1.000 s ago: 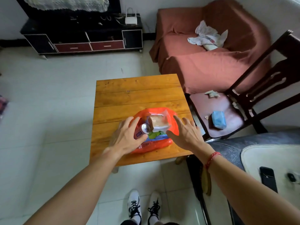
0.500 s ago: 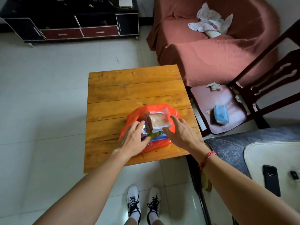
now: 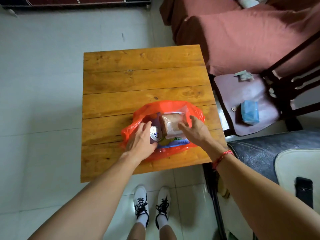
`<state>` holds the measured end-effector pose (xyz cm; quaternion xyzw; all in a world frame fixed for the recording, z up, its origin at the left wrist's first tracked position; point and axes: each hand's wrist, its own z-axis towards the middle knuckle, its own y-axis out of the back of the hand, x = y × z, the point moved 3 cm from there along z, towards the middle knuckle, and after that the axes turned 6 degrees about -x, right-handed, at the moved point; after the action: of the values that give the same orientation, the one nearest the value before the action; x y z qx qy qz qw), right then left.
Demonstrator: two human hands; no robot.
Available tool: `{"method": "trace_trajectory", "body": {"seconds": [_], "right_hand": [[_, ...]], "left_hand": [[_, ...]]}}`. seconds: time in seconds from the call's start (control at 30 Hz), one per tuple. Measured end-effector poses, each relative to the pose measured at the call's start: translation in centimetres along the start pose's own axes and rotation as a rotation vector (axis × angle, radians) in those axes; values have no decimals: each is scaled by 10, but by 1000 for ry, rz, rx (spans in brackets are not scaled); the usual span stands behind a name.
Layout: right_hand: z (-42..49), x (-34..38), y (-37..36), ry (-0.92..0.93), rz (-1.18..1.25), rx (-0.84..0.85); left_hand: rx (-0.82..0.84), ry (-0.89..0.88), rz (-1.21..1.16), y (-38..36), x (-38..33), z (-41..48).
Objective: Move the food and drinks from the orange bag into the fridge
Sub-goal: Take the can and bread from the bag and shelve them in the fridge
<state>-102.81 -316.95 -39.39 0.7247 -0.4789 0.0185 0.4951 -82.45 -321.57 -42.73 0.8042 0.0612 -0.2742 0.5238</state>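
Orange bag (image 3: pixel 156 104) sits open on the near half of the wood counter (image 3: pixel 138 78), right in front of the person. A can (image 3: pixel 155 135) stands upright inside, top up, just right of the left hand (image 3: pixel 140 141). Its fingers (image 3: pixel 144 126) are spread and hold nothing. Wrapped bread (image 3: pixel 170 122) lies just left of the right hand (image 3: pixel 195 130), fingers loose too, tips about touching the wrap. The left hand's nearer the can, so I'd guess that goes first. Chair (image 3: pixel 242 94) and red sofa (image 3: pixel 242 40) off to the right, no fridge in sight.

The left grip (image 3: pixel 140 141) hides the near left side of the orange bag (image 3: pixel 173 105). Only the top of the can (image 3: pixel 155 134) shows. The bread (image 3: pixel 171 123) covers most of a blue packet (image 3: pixel 178 142), and its words are too small to read. The top edge cuts off the sofa (image 3: pixel 242 40).
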Motion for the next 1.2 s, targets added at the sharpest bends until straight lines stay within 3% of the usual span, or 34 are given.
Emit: {"method": "trace_trajectory", "body": {"seconds": [0.3, 0.5, 0.73, 1.07, 1.2], "right_hand": [[46, -15, -17, -257, 329, -14], [61, -18, -24, -335, 364, 20], [61, -21, -19, -366, 404, 35], [31, -23, -3, -364, 398, 259], [11, -21, 15, -322, 403, 256]], "left_hand": [[10, 21, -118, -27, 19, 15], [-50, 3, -173, -36, 28, 21], [-57, -23, -209, -40, 26, 21], [-35, -15, -212, -30, 19, 8], [-64, -49, -262, -11, 2, -4]]}}
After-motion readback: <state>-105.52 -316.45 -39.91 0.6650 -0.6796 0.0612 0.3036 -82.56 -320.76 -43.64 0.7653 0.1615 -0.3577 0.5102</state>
